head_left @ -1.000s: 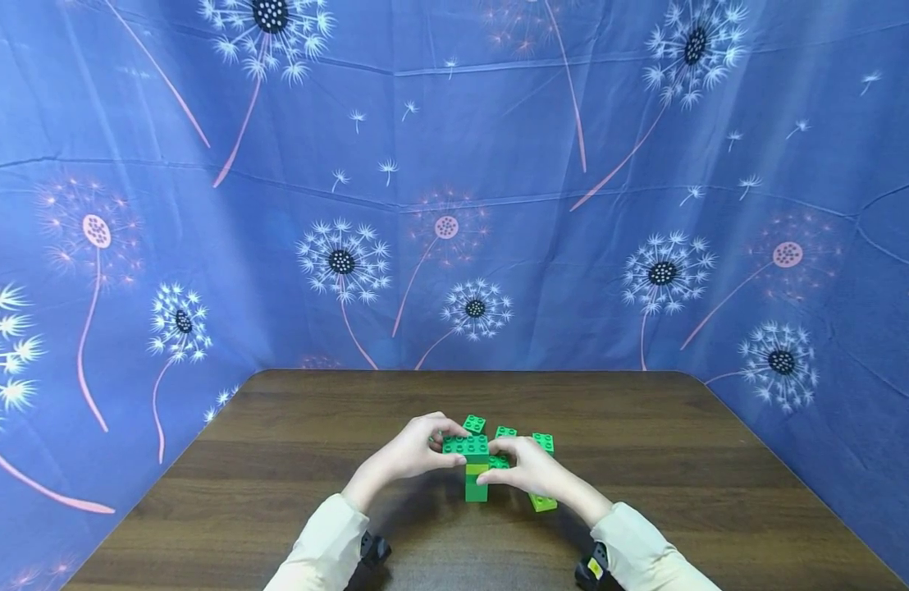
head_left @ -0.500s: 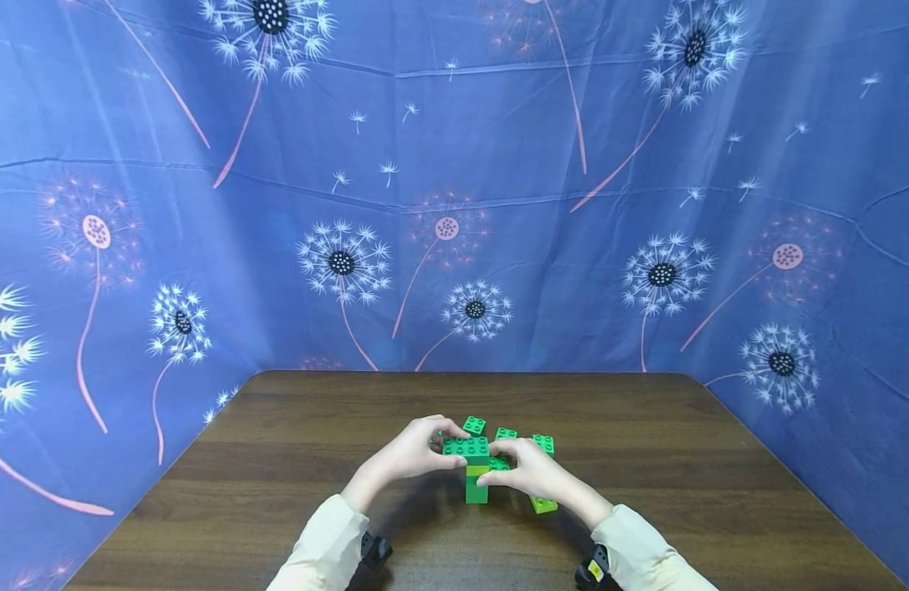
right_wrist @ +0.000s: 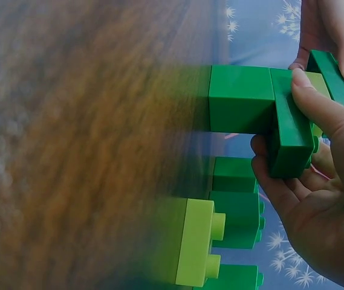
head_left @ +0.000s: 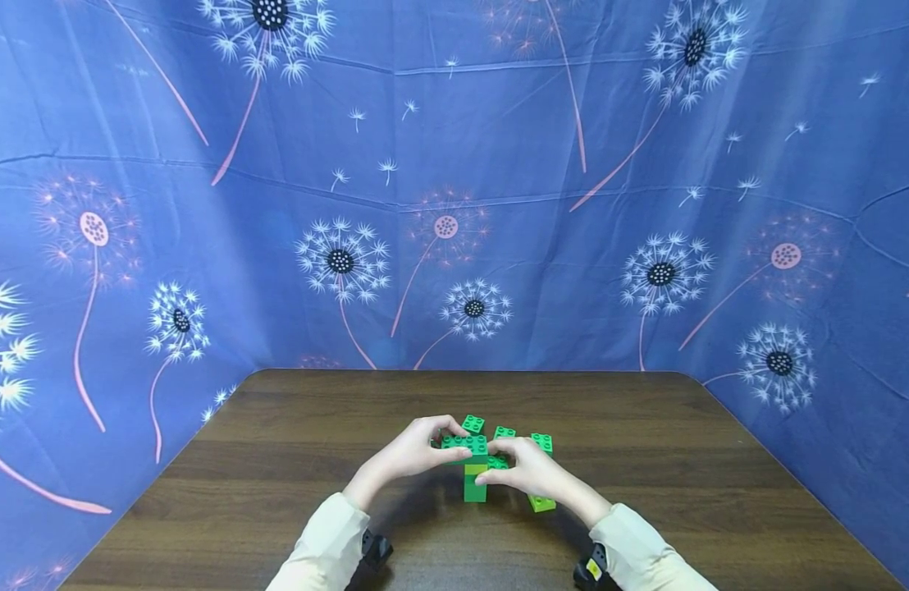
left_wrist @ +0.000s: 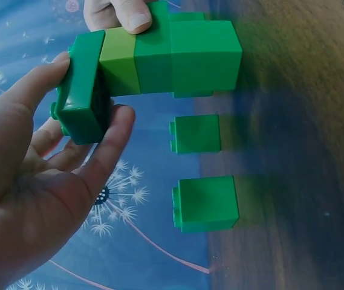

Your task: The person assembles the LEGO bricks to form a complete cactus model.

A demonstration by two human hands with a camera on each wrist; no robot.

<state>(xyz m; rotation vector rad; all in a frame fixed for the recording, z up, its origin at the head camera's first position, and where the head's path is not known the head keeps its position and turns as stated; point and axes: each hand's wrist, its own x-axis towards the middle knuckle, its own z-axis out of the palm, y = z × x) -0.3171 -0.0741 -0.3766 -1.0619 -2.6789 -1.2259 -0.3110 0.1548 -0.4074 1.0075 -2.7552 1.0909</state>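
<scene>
A small tower of bricks stands at the middle of the table in the head view. Its bottom is a green brick (right_wrist: 241,99); above it a longer green brick (right_wrist: 291,145) juts to the right. Then comes a yellow-green brick (left_wrist: 118,63), topped by a long dark green brick (head_left: 465,444) that overhangs to the left. My left hand (head_left: 410,449) holds this top brick at its overhanging end, between thumb and fingers. My right hand (head_left: 532,468) grips the jutting green brick, thumb on the near side and fingers behind.
Behind the tower lie loose green bricks, one at the back (head_left: 472,424) and another (head_left: 504,432) to its right. Farther right is a green brick (head_left: 541,443), and nearer a yellow-green brick (right_wrist: 196,241). All rest on the brown wooden table (head_left: 314,410), before a blue dandelion-print cloth (head_left: 536,271).
My left thumb has shifted slightly up and to the right along the top brick. The right hand and the tower stay almost where they were.
</scene>
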